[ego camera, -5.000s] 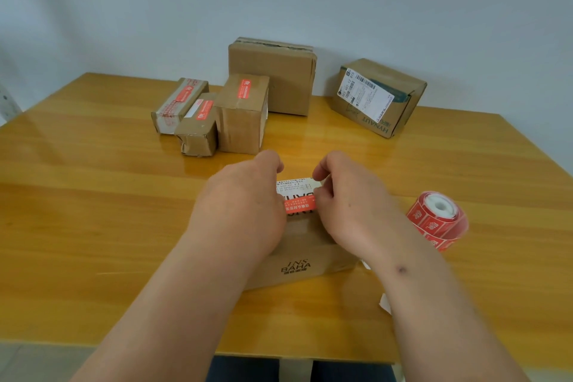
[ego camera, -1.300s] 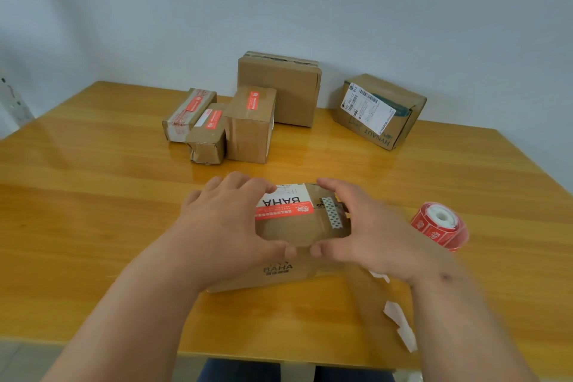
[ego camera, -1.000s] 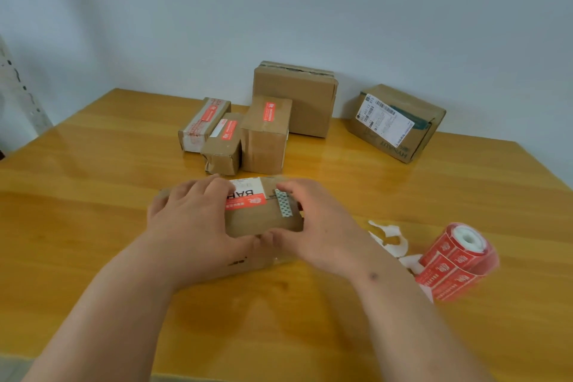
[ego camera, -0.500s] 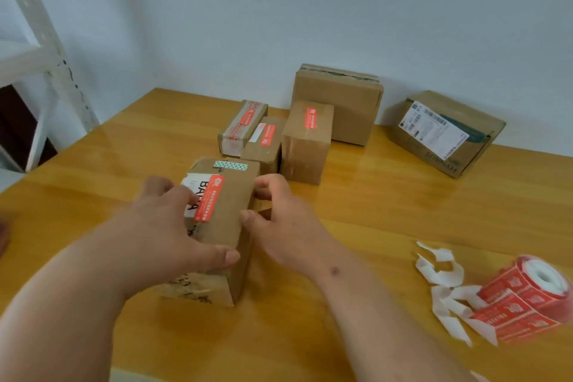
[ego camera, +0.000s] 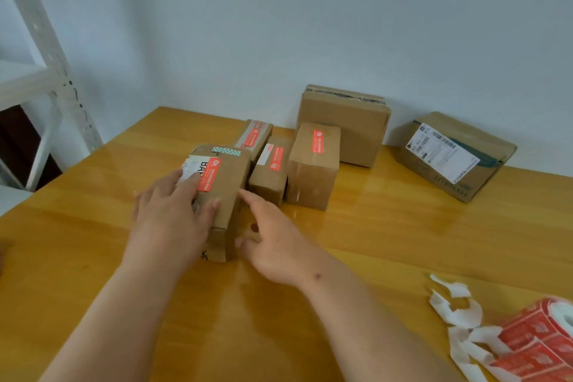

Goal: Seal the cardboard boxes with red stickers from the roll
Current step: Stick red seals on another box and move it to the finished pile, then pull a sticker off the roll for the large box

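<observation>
Cardboard dominates the far part of the wooden table [ego camera: 387, 242]. The near box [ego camera: 228, 183] lies with its long axis running away from the camera, its far end close against 3 smaller stickered boxes [ego camera: 313, 164]. Its red sticker [ego camera: 209, 174] runs lengthwise along the top. The left hand [ego camera: 173, 211] lies flat on top with straight fingers, hiding the box's near left part and most of a white label; only blurred black letters show. The right hand [ego camera: 273, 242] is just beside the box's right wall, fingers spread and loose, holding nothing; whether a fingertip touches the cardboard is unclear. The sticker roll [ego camera: 539, 341] sits at the lower right, cut off by the frame edge, with white backing strips [ego camera: 459, 316] curling beside it. Print on the stickers is too small to read.
</observation>
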Available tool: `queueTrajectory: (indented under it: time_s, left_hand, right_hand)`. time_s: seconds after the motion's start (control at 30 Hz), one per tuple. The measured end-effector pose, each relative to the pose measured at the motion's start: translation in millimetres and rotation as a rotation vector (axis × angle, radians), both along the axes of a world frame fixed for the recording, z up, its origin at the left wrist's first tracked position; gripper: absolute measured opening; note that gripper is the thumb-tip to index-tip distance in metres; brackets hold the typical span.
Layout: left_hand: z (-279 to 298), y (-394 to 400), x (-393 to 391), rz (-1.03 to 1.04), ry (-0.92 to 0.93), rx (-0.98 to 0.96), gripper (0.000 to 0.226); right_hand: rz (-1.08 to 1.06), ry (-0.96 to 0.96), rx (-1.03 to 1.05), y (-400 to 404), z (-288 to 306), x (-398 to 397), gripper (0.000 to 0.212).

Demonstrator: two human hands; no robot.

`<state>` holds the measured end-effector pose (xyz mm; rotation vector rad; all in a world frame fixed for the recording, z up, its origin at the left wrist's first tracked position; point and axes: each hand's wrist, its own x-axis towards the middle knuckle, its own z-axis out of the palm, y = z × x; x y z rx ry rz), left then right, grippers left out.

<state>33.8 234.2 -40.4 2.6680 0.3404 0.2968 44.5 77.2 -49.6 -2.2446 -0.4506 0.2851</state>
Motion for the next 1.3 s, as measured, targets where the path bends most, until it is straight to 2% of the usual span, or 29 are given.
queueTrajectory:
  time_s: [0.1, 0.27, 0.4, 0.47, 0.57, 0.63, 0.83, 0.97, 1.1, 1.3]
  left_hand:
    - [2, -19, 2, 0.02, -0.099, 0.074, 0.049]
    - [16, -88, -2, -0.246, -0.27, -0.04, 0.044]
    - [12, -139, -8, -0.444, -0.271, -0.249, 0.041]
    - [8, -162, -13, -0.515, -0.222, -0.332, 0.038]
    - [1, -195, -27, -0.65, -0.091, -0.286, 0.036]
    - [-3, -215, -41, -0.738, -0.018, -0.289, 0.035]
    - [-14, -267, -81, -0.938, 0.139, -0.497, 0.031]
    - [-12, -289, -97, -0.927, 0.22, -0.545, 0.025]
    - [-10, -293, -101, -0.835, 0.194, -0.541, 0.015]
    - [-3, -287, -101, -0.794, 0.235, -0.616, 0.016]
  right_hand:
    - [-0.044, -0.061, -0.011, -16, 1, 0, 0.065]
    - [-0.187, -0.195, -0.026, -52, 20, 1, 0.025]
    - [-0.231, -0.238, -0.183, -103, 47, -20, 0.015]
    - [-0.292, -0.255, -0.289, -136, 57, -39, 0.022]
    - [-0.415, -0.21, -0.425, -185, 66, -76, 0.038]
    - [-0.475, -0.184, -0.479, -216, 67, -105, 0.038]
    - [-0.543, -0.177, -0.53, -264, 47, -155, 0.029]
    - [-0.543, -0.205, -0.613, -281, 28, -161, 0.024]
    - [-0.546, -0.285, -0.529, -288, 19, -164, 0.008]
    - [-0.5, -0.344, -0.478, -286, 13, -165, 0.01]
